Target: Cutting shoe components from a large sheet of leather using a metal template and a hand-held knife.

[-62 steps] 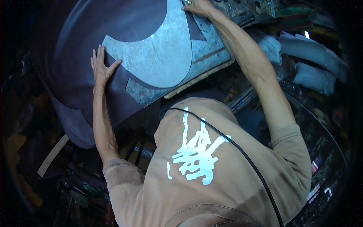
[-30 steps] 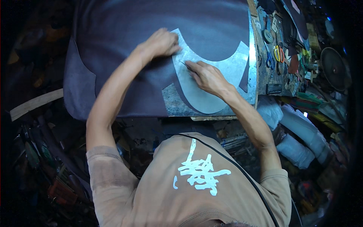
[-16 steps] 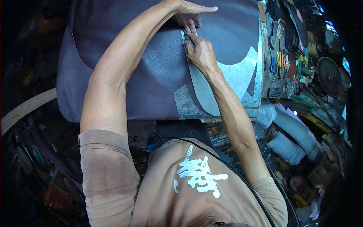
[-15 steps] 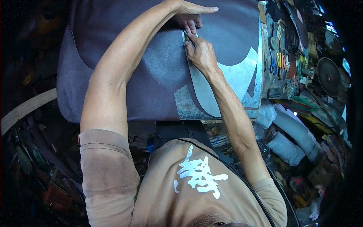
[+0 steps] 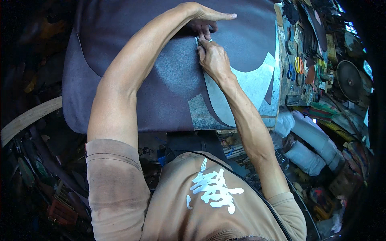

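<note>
A large sheet of dark brown leather (image 5: 169, 96) covers most of the table, its curved cut edge running along the right. Against that edge lies a pale grey, curved, flat pattern piece (image 5: 257, 78). My left hand (image 5: 206, 25) reaches round from the far side, thumb stretched out to the right and fingertips pressing down at the pattern's narrow far end. Just nearer to me, my right hand (image 5: 215, 58) is closed low over the pattern's left edge, close to the left fingertips. Whatever its fingers grip is hidden beneath them.
A bare grey patch of tabletop (image 5: 203, 114) shows at the near edge. On the right side stand yellow-handled scissors (image 5: 297, 64), blue-handled scissors (image 5: 290, 72) and other tools. Plastic-wrapped rolls (image 5: 305, 156) lie below right. A curved wooden strip (image 5: 32, 118) juts out at left.
The whole view has shifted slightly. My left hand has come a little nearer to me and to the right, while my right hand stays almost in place at the pattern edge.
</note>
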Demonstrator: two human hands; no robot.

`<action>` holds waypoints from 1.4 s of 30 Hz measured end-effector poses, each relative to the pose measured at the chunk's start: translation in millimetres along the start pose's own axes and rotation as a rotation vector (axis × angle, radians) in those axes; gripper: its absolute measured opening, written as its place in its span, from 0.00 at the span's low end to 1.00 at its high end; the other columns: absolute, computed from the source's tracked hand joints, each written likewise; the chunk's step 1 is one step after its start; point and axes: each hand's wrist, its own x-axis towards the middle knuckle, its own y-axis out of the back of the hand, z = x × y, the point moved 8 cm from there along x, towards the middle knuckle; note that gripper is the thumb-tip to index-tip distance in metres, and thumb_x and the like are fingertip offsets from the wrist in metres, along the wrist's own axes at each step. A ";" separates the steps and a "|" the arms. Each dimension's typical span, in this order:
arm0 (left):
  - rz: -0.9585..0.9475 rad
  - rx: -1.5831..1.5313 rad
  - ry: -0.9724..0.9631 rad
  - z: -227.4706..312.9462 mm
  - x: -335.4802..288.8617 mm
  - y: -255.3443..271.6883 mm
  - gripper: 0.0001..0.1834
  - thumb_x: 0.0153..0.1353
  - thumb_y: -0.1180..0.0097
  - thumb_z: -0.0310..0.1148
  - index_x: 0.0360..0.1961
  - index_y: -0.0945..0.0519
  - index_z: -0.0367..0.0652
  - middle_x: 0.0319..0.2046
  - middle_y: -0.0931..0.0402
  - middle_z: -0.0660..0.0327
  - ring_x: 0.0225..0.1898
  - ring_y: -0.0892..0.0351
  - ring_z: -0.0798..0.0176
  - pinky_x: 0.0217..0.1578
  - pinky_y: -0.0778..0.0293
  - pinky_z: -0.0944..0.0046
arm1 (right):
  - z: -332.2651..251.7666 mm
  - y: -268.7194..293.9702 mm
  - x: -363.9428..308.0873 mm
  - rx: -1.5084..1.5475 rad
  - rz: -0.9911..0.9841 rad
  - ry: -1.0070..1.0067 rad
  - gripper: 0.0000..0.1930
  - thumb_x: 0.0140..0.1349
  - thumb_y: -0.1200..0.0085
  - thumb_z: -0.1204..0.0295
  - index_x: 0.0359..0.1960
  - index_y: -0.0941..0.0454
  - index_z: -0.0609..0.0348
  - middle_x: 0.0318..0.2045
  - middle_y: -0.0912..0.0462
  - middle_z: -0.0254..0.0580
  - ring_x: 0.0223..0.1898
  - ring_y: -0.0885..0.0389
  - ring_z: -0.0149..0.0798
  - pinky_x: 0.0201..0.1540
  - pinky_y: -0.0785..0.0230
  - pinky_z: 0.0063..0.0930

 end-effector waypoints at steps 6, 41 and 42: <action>0.738 0.348 -0.236 16.2 -27.5 -4.2 0.66 0.44 0.62 0.83 0.62 0.34 0.26 0.54 0.32 0.28 0.63 0.40 0.28 0.59 0.60 0.19 | -4.8 2.5 1.9 -0.004 0.011 -0.005 0.13 0.62 0.51 0.71 0.42 0.21 0.68 0.37 0.20 0.66 0.40 0.20 0.64 0.45 0.28 0.50; 1.084 0.969 -0.293 -28.9 -18.0 -75.7 0.35 0.48 0.31 0.47 0.56 0.27 0.47 0.67 0.39 0.56 0.68 0.44 0.47 0.61 0.38 0.40 | 0.9 27.8 -145.5 0.084 -0.066 -0.101 0.14 0.62 0.49 0.73 0.47 0.23 0.66 0.38 0.19 0.61 0.37 0.19 0.60 0.42 0.26 0.46; 1.087 0.967 -0.291 -28.0 -19.0 -76.7 0.35 0.48 0.32 0.48 0.57 0.27 0.47 0.67 0.40 0.56 0.69 0.45 0.47 0.62 0.39 0.40 | 2.5 28.5 -152.6 0.080 -0.090 -0.116 0.13 0.62 0.49 0.74 0.47 0.22 0.66 0.39 0.19 0.60 0.37 0.19 0.60 0.42 0.26 0.45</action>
